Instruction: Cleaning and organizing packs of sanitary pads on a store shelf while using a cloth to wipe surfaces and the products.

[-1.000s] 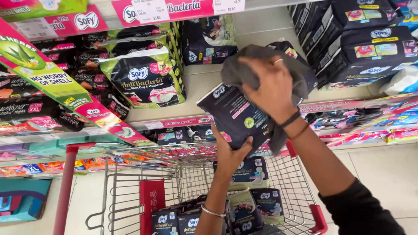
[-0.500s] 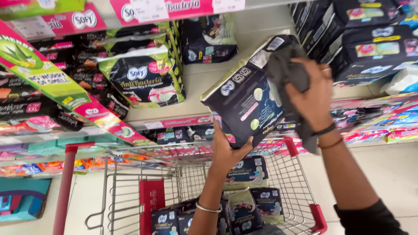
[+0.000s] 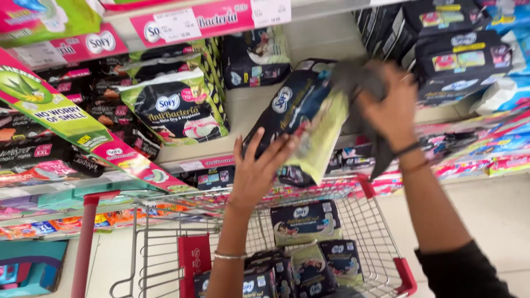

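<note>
A black and green soft pack (image 3: 301,118) is held up in front of a store shelf, above a wire shopping cart (image 3: 381,232). My left hand (image 3: 256,171) presses against the pack's lower end from below, fingers spread. My right hand (image 3: 392,107) grips its upper right end together with a grey cloth (image 3: 359,80) that hangs down past the wrist. The pack is blurred and tilted. Several similar dark packs (image 3: 306,221) lie in the cart.
Shelves hold rows of dark and green packs (image 3: 176,107) on the left and black packs (image 3: 458,55) at the upper right. Pink price strips (image 3: 210,22) run along the shelf edges. A diagonal green and pink sign (image 3: 72,121) crosses the left side. Bare shelf (image 3: 248,107) lies behind the held pack.
Both hands have carried the pack up and to the right toward the shelf. It has turned, so its green side now shows.
</note>
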